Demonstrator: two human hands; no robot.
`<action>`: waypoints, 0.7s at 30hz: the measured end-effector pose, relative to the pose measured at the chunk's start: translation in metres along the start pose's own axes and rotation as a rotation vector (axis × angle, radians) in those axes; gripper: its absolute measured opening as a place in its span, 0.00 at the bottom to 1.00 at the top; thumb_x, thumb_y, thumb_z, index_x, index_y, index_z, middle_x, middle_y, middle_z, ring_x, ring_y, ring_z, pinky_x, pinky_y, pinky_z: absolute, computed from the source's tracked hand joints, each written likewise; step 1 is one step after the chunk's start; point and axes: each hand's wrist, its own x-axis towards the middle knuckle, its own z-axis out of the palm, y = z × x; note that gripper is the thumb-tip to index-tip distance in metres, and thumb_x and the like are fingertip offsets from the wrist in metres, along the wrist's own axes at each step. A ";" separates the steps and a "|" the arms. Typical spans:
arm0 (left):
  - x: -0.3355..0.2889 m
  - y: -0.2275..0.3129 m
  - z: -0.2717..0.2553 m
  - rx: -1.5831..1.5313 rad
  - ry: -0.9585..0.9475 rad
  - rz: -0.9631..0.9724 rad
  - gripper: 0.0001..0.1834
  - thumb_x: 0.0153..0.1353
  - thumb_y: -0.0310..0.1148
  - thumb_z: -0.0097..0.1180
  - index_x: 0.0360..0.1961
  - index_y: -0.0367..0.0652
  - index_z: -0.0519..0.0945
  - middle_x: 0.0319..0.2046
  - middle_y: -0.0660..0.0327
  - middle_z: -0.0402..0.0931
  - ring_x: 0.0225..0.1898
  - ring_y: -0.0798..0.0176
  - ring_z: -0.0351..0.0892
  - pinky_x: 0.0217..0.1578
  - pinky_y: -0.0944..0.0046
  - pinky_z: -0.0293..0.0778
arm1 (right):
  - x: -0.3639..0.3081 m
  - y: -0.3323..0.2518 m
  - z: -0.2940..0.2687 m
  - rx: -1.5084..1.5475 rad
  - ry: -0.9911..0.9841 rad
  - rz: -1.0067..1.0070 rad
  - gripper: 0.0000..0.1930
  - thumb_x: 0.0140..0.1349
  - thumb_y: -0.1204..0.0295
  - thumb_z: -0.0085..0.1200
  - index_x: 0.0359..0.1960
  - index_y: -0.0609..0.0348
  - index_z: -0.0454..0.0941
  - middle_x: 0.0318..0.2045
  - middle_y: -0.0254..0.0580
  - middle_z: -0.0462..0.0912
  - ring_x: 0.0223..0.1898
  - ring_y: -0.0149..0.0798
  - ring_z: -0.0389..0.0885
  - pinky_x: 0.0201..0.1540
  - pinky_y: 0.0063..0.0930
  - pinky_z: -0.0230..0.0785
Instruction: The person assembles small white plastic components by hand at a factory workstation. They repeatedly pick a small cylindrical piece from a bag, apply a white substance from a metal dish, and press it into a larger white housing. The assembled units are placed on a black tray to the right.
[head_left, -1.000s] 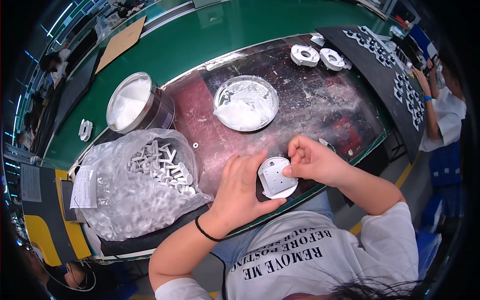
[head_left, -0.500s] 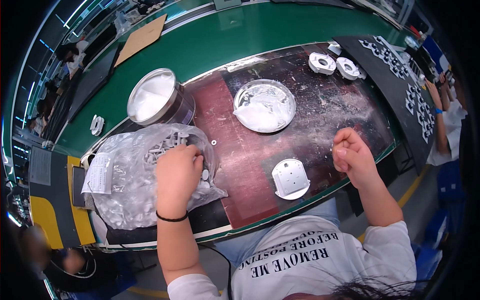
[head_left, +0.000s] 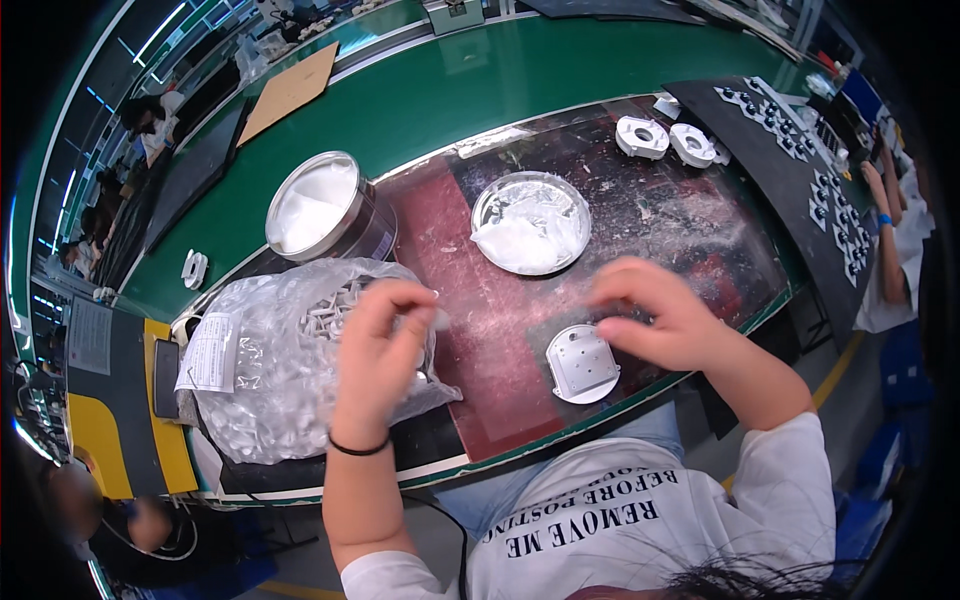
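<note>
My left hand point(head_left: 385, 335) is raised at the right side of a clear plastic bag point(head_left: 265, 385) full of small white and grey plastic parts point(head_left: 325, 318). Its thumb and fingers pinch a small white plastic part point(head_left: 439, 319), too blurred for its exact shape. My right hand point(head_left: 655, 312) hovers just right of a white plate point(head_left: 582, 362) with small holes, which lies flat near the table's front edge. Thumb and forefinger stand apart there, with nothing visible between them; the other fingers are partly hidden.
A round metal dish point(head_left: 531, 222) holding white grease-like stuff and a clear film lies mid-table. Left of it, a tilted metal tin point(head_left: 318, 208) has white contents. Two white ring-shaped housings point(head_left: 641, 138) sit far right, beside a black board point(head_left: 790, 160) bearing several small parts. A co-worker's arm point(head_left: 887, 240) shows beyond.
My left hand has lifted off the parts in the bag and moved right, with a small white part in its fingers. My right hand has swung left toward the plate, its fingers opening.
</note>
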 end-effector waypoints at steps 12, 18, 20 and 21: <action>-0.027 -0.006 0.053 -0.340 -0.215 -0.003 0.19 0.61 0.23 0.53 0.53 0.39 0.67 0.43 0.56 0.71 0.39 0.67 0.72 0.42 0.67 0.70 | 0.026 0.009 0.023 -0.202 -0.109 -0.241 0.08 0.52 0.72 0.59 0.34 0.56 0.79 0.31 0.38 0.80 0.35 0.44 0.77 0.39 0.35 0.70; -0.015 -0.007 0.050 0.143 -0.149 0.352 0.23 0.55 0.17 0.51 0.53 0.38 0.68 0.49 0.53 0.67 0.40 0.63 0.72 0.44 0.65 0.70 | 0.027 0.054 -0.007 -0.734 0.182 -0.054 0.06 0.53 0.74 0.57 0.33 0.57 0.78 0.31 0.39 0.79 0.35 0.44 0.77 0.40 0.37 0.68; -0.015 -0.003 0.051 0.190 -0.152 0.388 0.23 0.53 0.15 0.50 0.52 0.38 0.69 0.48 0.52 0.67 0.40 0.62 0.73 0.44 0.64 0.70 | 0.026 0.063 -0.010 -0.833 0.171 -0.027 0.06 0.53 0.73 0.57 0.33 0.57 0.78 0.31 0.38 0.79 0.35 0.43 0.77 0.41 0.36 0.67; -0.015 -0.003 0.050 0.191 -0.152 0.393 0.23 0.52 0.15 0.50 0.52 0.38 0.69 0.48 0.52 0.67 0.40 0.62 0.73 0.44 0.64 0.70 | 0.026 0.065 -0.008 -0.847 0.156 -0.045 0.05 0.54 0.73 0.57 0.33 0.57 0.78 0.30 0.38 0.79 0.35 0.43 0.76 0.41 0.36 0.67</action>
